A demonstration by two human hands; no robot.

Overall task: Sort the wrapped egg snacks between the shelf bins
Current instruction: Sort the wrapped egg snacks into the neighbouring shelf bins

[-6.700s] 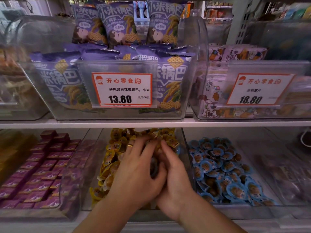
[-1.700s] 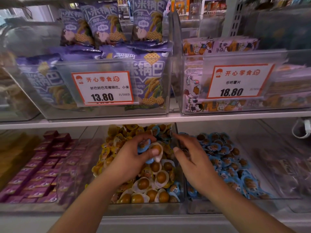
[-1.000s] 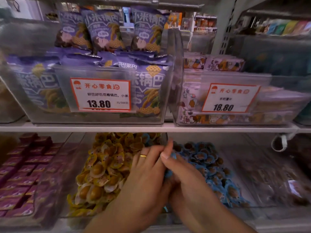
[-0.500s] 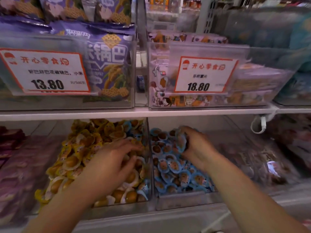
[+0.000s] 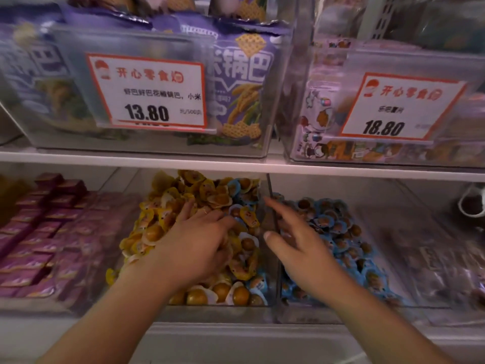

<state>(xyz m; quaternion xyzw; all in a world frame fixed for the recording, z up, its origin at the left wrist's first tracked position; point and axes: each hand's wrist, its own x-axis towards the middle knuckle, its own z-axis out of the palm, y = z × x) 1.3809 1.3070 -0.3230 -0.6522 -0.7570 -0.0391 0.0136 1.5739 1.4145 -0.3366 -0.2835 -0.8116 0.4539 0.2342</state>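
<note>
left hand [image 5: 199, 243] on yellow-wrapped eggs [image 5: 168, 206], right hand [image 5: 296, 240] empty

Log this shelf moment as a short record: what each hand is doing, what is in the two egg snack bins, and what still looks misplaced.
left hand: fingers spread, pressing into the yellow-wrapped egg snacks
right hand: open, empty, over the divider between the bins
middle bin: mostly yellow wrappers
right bin: blue-wrapped egg snacks
misplaced: stray blue wrappers in the middle bin, at back right and front right
sorting: unfinished
</note>
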